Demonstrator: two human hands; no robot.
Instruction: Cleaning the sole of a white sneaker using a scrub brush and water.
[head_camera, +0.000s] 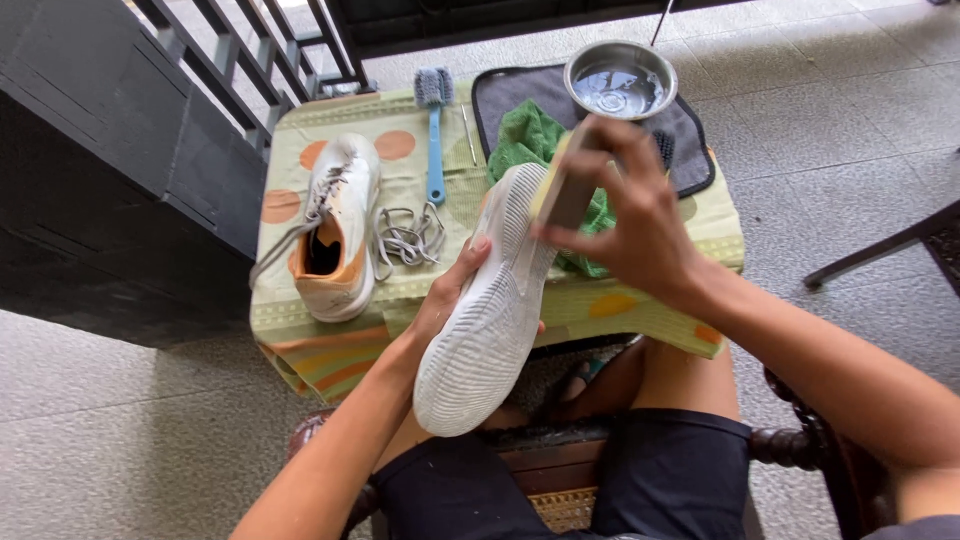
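Head view: small cloth-covered table (640, 300) carries the second shoe (338, 235), loose laces (408, 238), a blue brush (434, 130) and a water bowl (620, 80). Left hand (450, 295) grips the upturned shoe (490, 310) above the lap, its pale grey sole looking mostly clean; right hand (635, 225) clamps a sponge block (565, 185) against the toe end, scrubbing seemingly unfinished.

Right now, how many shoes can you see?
2. One white shoe is held sole-up in the left hand while the right hand presses a sponge block to it. The other shoe, unlaced, lies on the table at left.
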